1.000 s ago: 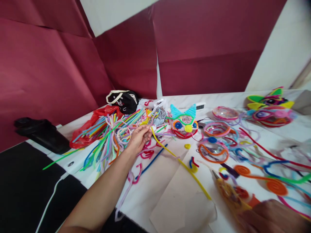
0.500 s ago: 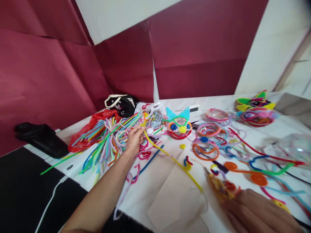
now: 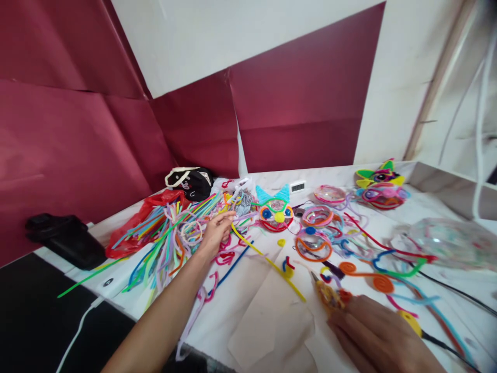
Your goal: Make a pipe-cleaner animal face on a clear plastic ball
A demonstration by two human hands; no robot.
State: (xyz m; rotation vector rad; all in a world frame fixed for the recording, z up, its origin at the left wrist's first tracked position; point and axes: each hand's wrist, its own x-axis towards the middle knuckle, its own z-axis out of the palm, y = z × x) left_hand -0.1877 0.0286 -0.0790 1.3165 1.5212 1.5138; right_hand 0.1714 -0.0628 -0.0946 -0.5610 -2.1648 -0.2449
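Observation:
My left hand (image 3: 215,234) reaches out over a heap of coloured pipe cleaners (image 3: 166,233) on the white table (image 3: 248,305). Its fingers pinch the near end of a long yellow pipe cleaner (image 3: 267,259) that runs toward me to the right. My right hand (image 3: 382,339) rests low at the front right, closed round a glue gun (image 3: 330,296) with a colourful patterned body and a metal tip pointing left. Past the yellow strand stands a pipe-cleaner cat face (image 3: 275,211) with blue ears.
A red plastic bag (image 3: 145,215) and a black pouch (image 3: 190,181) lie behind the heap. Ring and spiral pipe-cleaner pieces (image 3: 314,243) cover the middle and right. A black object (image 3: 64,239) sits far left. A clear dome (image 3: 450,241) is at right. Brown paper (image 3: 272,326) lies in front.
The view has tilted up and right, so everything sits lower and further left. My left hand keeps hold of the yellow pipe cleaner. My right hand has come further into view.

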